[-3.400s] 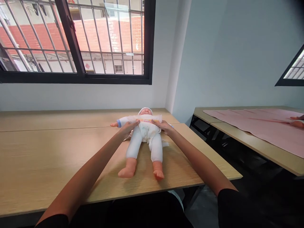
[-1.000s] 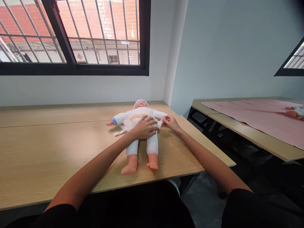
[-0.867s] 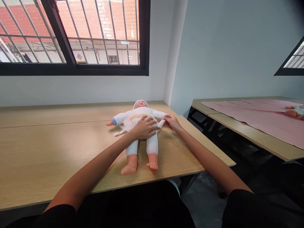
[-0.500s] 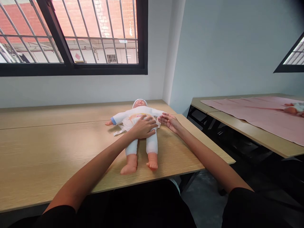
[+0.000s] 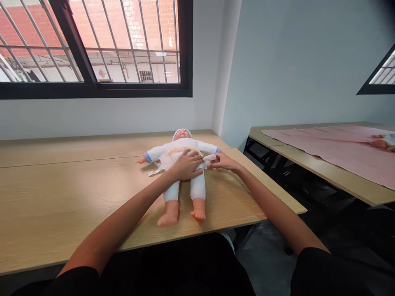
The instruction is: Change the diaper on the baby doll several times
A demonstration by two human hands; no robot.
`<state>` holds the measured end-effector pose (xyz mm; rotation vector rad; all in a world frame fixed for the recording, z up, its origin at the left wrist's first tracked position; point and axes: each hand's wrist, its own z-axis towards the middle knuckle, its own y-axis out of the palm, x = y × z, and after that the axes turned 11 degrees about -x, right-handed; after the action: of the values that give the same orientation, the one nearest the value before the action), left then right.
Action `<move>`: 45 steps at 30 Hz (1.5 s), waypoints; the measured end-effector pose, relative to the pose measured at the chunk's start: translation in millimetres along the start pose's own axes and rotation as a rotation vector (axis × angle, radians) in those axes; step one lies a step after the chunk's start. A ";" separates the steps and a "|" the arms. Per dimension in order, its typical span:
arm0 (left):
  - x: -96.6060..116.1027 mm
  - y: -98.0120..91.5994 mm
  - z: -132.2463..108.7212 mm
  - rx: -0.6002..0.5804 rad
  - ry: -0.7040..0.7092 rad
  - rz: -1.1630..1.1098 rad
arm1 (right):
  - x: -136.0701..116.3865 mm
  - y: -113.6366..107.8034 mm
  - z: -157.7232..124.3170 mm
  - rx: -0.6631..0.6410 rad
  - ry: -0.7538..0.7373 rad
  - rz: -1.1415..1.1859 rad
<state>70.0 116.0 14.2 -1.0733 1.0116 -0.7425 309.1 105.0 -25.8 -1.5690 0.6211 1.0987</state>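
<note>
A baby doll point(image 5: 197, 189) in white clothes with blue cuffs lies on its back, feet toward me. Round its hips is a white diaper point(image 5: 165, 161) with a coloured print on the front. My left hand point(image 5: 189, 165) rests flat on the diaper's front, fingers stretched out and pressing on it. At the doll's hip on the right, my right hand point(image 5: 222, 161) pinches the diaper's side tab point(image 5: 210, 158) between thumb and fingers. The other side tab point(image 5: 153, 173) sticks out loose over the table on the left.
The doll lies on a light wooden table point(image 5: 77, 197) beneath a barred window point(image 5: 132, 45). Across a gap on the right stands a second table with a pink mat point(image 5: 333, 144) and another doll point(image 5: 382, 141) partly in view.
My right hand has closed its fingers on the diaper's side tab and pulled it outward to the right. My left hand stays on the diaper's front.
</note>
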 end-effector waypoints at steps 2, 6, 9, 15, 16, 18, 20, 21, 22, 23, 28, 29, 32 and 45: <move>0.8 -0.8 0.2 -0.002 -0.002 -0.006 | -0.1 3.3 0.6 -0.017 0.024 0.015; 7.4 -3.6 5.7 -0.015 -0.060 -0.016 | 3.3 8.8 3.8 0.021 -0.014 0.147; 14.2 -4.5 13.2 -0.060 -0.140 0.015 | 6.9 9.7 6.4 0.068 -0.088 0.243; 18.3 -3.9 17.3 -0.056 -0.164 0.046 | 8.5 6.1 8.0 0.298 -0.106 0.045; 17.9 -3.5 16.8 -0.053 -0.164 0.047 | 7.2 5.9 7.5 0.313 -0.133 -0.018; 16.9 -2.2 15.8 -0.051 -0.168 0.048 | 4.1 6.8 6.3 0.271 -0.213 -0.122; 15.7 -0.6 15.3 -0.047 -0.169 0.046 | 2.0 9.5 5.7 0.203 -0.283 -0.190; 15.1 0.2 15.2 -0.042 -0.168 0.043 | 1.9 11.3 5.8 0.193 -0.298 -0.213; 14.7 0.9 15.1 -0.037 -0.166 0.040 | 2.6 13.2 6.4 0.197 -0.301 -0.231; 14.4 1.5 15.1 -0.033 -0.166 0.037 | 4.0 15.0 7.2 0.205 -0.296 -0.246; 14.5 2.4 14.7 -0.017 -0.169 0.024 | 11.5 20.6 10.6 0.141 -0.301 -0.297; 14.6 2.4 14.6 -0.010 -0.167 0.020 | 11.1 20.4 10.1 0.121 -0.317 -0.306; 15.0 2.4 14.4 0.004 -0.160 0.013 | 5.0 15.8 4.8 0.052 -0.353 -0.318; 16.2 -2.9 18.4 -0.065 -0.152 0.002 | -6.9 -15.6 -7.7 -0.016 -0.364 -0.063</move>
<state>93.1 107.3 14.6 -1.1675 0.9120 -0.6205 321.6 101.2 -12.4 -1.3464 0.3161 1.3031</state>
